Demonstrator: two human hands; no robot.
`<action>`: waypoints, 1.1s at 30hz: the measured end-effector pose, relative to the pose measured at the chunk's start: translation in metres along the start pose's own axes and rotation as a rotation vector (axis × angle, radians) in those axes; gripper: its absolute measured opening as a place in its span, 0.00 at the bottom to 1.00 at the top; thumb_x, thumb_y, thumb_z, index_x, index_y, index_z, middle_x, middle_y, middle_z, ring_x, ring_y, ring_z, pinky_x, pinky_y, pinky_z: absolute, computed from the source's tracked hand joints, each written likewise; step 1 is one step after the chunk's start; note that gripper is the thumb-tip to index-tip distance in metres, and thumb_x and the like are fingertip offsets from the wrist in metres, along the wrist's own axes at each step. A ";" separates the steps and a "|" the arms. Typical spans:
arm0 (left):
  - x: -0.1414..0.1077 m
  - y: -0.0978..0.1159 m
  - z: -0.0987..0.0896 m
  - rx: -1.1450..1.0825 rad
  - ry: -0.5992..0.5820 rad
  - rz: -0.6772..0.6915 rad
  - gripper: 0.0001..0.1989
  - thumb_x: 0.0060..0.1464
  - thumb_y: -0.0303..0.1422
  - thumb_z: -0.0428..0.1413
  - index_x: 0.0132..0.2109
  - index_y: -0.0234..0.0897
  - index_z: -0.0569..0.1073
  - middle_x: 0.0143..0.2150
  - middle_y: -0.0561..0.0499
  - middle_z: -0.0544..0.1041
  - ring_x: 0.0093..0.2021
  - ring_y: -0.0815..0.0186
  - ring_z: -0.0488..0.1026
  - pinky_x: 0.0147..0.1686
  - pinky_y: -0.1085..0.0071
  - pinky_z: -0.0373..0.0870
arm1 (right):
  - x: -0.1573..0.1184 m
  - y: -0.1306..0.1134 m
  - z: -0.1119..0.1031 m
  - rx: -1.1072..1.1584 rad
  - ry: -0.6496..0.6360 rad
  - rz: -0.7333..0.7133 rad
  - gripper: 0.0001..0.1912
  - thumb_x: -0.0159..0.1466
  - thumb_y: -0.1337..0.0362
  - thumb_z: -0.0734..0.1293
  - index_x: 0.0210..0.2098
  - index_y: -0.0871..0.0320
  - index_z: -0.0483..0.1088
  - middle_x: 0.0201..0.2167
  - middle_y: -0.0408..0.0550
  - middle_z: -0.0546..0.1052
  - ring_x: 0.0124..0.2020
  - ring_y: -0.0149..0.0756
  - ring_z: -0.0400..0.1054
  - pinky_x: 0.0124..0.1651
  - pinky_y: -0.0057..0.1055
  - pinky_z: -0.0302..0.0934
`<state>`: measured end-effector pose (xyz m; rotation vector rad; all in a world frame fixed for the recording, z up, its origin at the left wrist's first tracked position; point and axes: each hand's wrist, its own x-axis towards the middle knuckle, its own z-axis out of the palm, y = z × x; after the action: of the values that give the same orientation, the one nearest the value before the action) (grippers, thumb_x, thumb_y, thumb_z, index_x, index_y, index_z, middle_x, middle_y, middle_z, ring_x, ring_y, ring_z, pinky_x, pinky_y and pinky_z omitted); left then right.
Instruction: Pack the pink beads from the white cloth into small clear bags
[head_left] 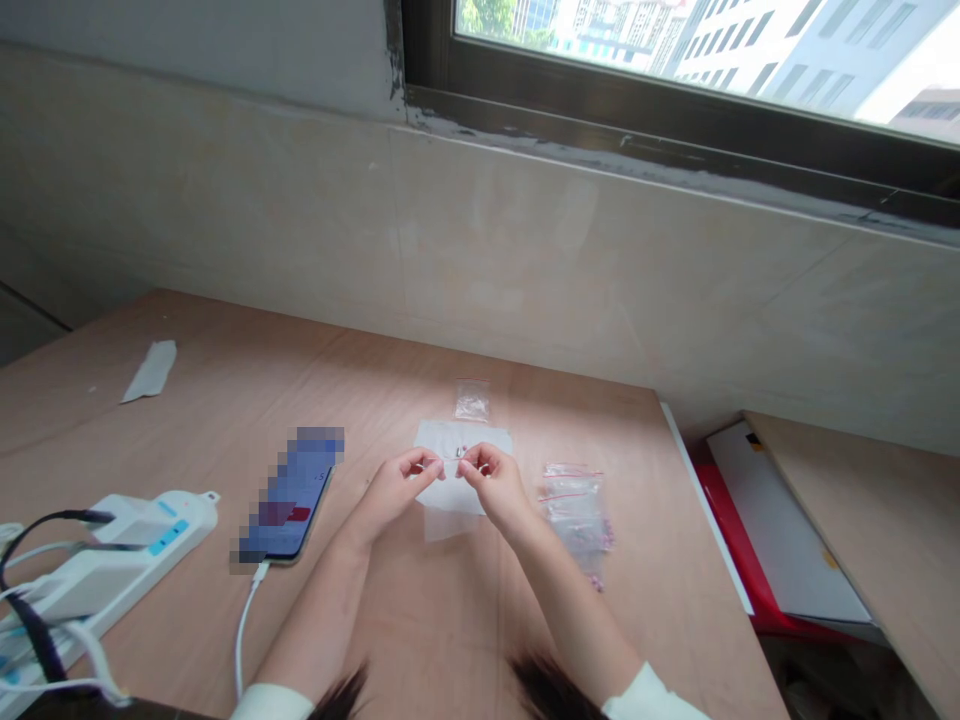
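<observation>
Bright window point(679, 60) light, w/ edge warp.

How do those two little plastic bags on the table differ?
The far bag, beyond the white sheet, is much smaller than the near bag beside the right hand. The far bag looks almost flat, while the near bag is bulkier, with pinkish bits at its lower end. Both are clear, with reddish seal lines.
</observation>
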<state>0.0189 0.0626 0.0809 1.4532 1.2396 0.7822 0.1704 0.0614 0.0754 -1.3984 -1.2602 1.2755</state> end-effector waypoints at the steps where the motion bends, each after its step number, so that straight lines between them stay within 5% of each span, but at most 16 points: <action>1: 0.001 0.000 0.000 0.011 0.020 0.005 0.11 0.47 0.38 0.49 0.27 0.34 0.69 0.26 0.54 0.70 0.29 0.69 0.65 0.31 0.75 0.60 | 0.000 0.000 0.001 0.006 -0.021 0.002 0.08 0.49 0.61 0.63 0.19 0.60 0.62 0.20 0.42 0.67 0.24 0.28 0.58 0.30 0.26 0.50; 5: 0.007 0.000 0.002 -0.015 0.018 0.028 0.11 0.47 0.38 0.49 0.28 0.34 0.69 0.27 0.53 0.70 0.31 0.68 0.66 0.33 0.74 0.61 | 0.003 0.001 0.005 0.112 -0.114 0.033 0.10 0.49 0.59 0.63 0.22 0.60 0.65 0.21 0.44 0.70 0.26 0.30 0.62 0.33 0.27 0.52; 21: 0.009 -0.010 -0.005 -0.157 -0.045 -0.101 0.12 0.46 0.39 0.50 0.28 0.34 0.69 0.25 0.53 0.70 0.26 0.70 0.65 0.26 0.76 0.60 | 0.013 0.011 -0.002 0.178 -0.034 0.096 0.13 0.48 0.57 0.65 0.16 0.60 0.62 0.18 0.42 0.68 0.22 0.28 0.58 0.29 0.26 0.50; 30: 0.017 -0.016 -0.005 -0.203 0.151 -0.089 0.13 0.43 0.41 0.51 0.26 0.35 0.68 0.22 0.54 0.70 0.24 0.70 0.66 0.23 0.76 0.61 | 0.004 0.017 0.001 0.175 -0.150 0.155 0.14 0.47 0.55 0.65 0.20 0.60 0.64 0.22 0.45 0.70 0.22 0.27 0.58 0.27 0.25 0.49; 33: 0.019 -0.024 -0.006 -0.193 0.246 -0.082 0.14 0.43 0.43 0.50 0.30 0.35 0.68 0.29 0.52 0.73 0.29 0.67 0.69 0.28 0.75 0.64 | 0.012 0.026 0.002 0.174 -0.081 0.190 0.13 0.45 0.57 0.66 0.18 0.60 0.61 0.17 0.42 0.67 0.18 0.26 0.56 0.24 0.25 0.48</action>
<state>0.0108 0.0812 0.0570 1.1683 1.3582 1.0180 0.1718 0.0694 0.0483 -1.3777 -1.0597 1.5465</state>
